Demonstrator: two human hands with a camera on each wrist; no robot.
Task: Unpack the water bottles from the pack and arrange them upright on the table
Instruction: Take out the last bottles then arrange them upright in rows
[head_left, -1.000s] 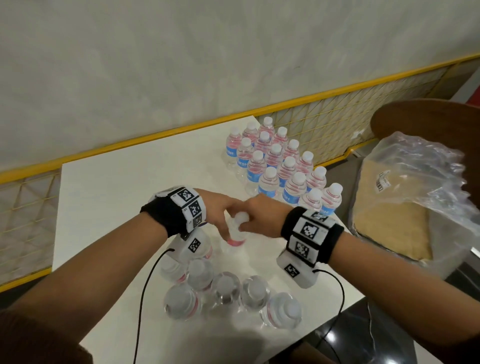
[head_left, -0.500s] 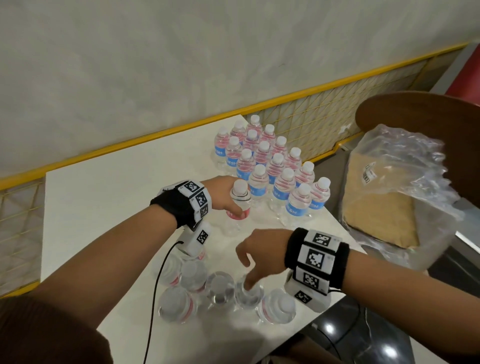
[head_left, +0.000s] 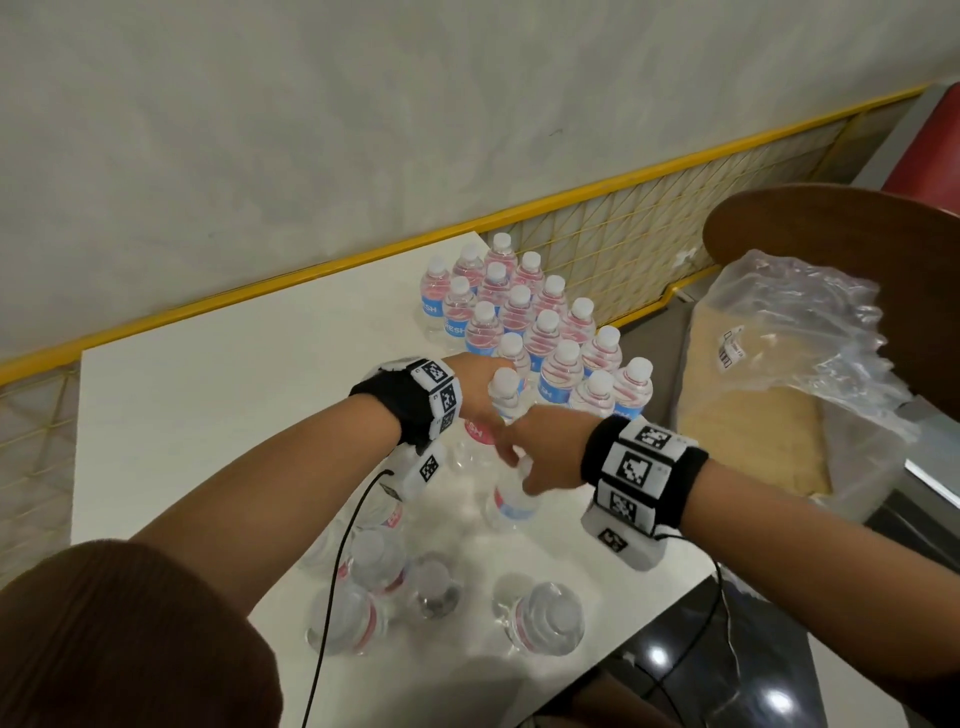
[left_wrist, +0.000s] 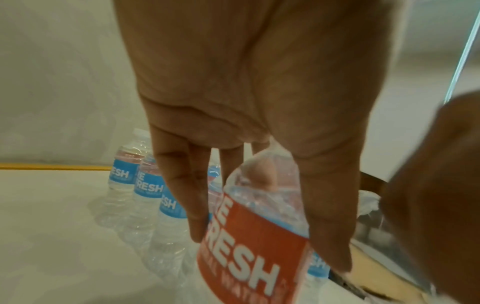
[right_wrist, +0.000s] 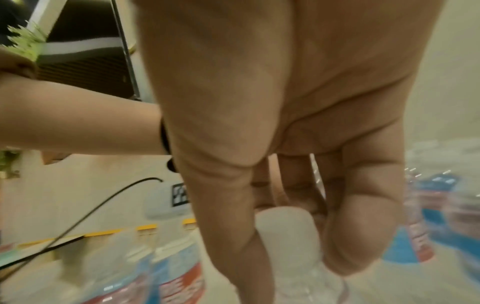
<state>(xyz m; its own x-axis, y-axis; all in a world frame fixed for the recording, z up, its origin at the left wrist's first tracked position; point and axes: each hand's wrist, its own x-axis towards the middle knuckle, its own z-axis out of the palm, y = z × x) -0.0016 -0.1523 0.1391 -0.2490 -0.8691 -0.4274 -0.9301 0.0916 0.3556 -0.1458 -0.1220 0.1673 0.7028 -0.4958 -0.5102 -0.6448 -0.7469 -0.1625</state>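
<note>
My left hand (head_left: 480, 410) grips a small water bottle (head_left: 503, 384) with a white cap and a red label, right beside the block of upright bottles (head_left: 545, 322) at the table's back right. In the left wrist view the fingers and thumb of the left hand (left_wrist: 267, 251) wrap that red-labelled bottle (left_wrist: 249, 261). My right hand (head_left: 519, 467) pinches another bottle (head_left: 511, 506) by its cap, slightly tilted, just in front of the left hand. The right wrist view shows the right hand (right_wrist: 298, 267) closed round the white cap (right_wrist: 285, 224). Several more bottles (head_left: 374, 566) stand near the front edge.
The white table (head_left: 234, 374) ends close on the right and front. A clear plastic bag (head_left: 779, 364) with tan contents sits on a brown chair (head_left: 857, 234) to the right. A yellow mesh rail (head_left: 649, 228) runs behind. Wrist cables (head_left: 337, 571) hang over the front bottles.
My right hand has taken a bottle from the front cluster by its cap and brought it up toward the middle. My left hand has carried its bottle closer to the upright block.
</note>
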